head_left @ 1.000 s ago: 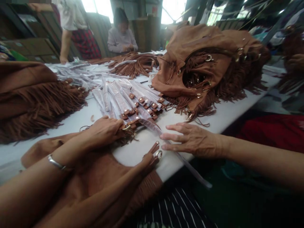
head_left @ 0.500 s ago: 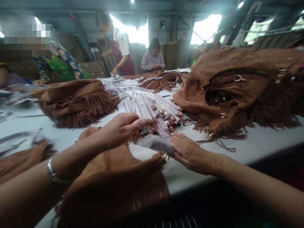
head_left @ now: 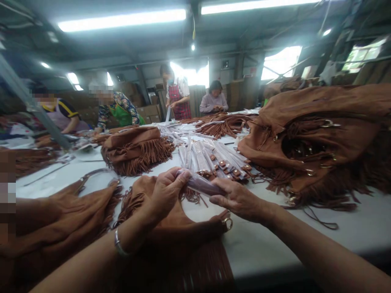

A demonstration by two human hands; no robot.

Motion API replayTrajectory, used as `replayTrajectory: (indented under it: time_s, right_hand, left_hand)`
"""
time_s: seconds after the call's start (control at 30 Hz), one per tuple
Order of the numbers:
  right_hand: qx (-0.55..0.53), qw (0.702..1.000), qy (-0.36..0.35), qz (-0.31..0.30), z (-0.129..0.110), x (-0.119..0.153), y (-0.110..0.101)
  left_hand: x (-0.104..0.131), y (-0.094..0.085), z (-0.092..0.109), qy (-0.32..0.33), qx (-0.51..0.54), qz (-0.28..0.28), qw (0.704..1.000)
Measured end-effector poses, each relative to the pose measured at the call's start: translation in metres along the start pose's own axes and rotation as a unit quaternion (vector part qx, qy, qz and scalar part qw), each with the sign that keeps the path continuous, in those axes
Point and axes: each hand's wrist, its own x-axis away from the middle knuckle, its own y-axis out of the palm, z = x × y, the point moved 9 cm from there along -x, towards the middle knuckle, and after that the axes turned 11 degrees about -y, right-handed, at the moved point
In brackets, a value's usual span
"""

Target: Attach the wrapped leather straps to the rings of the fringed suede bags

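My left hand (head_left: 169,189) is closed on one end of a brown strap in clear plastic (head_left: 201,184). Its other end sits in the closed fingers of my right hand (head_left: 241,200), so the strap stretches between the two. Below them a brown fringed bag (head_left: 195,230) lies at the near table edge, a metal ring at its right tip. Just beyond my hands lies a heap of plastic-sleeved straps (head_left: 201,156) with brown, metal-studded ends. My fingers hide both ends of the held strap.
A large pile of brown fringed bags (head_left: 320,106) stands at the right. Another folded fringed bag (head_left: 131,146) lies left of the straps, and a brown bag (head_left: 70,207) is at near left. Loose brown straps (head_left: 224,124) lie farther back. Several people work around the white table (head_left: 259,244).
The view has tilted up and swung left. The plastic-covered strap is now drawn between both hands; before, my left hand was higher and the plastic hung looser by my right hand.
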Motion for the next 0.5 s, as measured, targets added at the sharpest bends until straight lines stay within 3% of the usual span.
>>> replayTrajectory:
  time_s: [0.13,0.23,0.37,0.5]
  right_hand:
    - [-0.021,0.999,0.025,0.022,0.020,-0.014,0.001]
    - [-0.021,0.998,0.026,0.050,0.022,-0.035,0.009]
    - [-0.035,0.993,0.024,0.107,0.012,-0.070,0.020]
    - [-0.120,0.981,-0.012,0.149,0.005,-0.086,0.020]
  left_hand:
    - [-0.014,-0.028,0.011,0.012,0.068,0.080,0.994]
    - [-0.022,-0.038,0.014,0.029,0.090,0.136,0.986]
    - [-0.031,-0.035,0.009,0.023,0.090,0.175,0.980]
    - [-0.037,-0.019,-0.006,0.000,0.091,0.162,0.983]
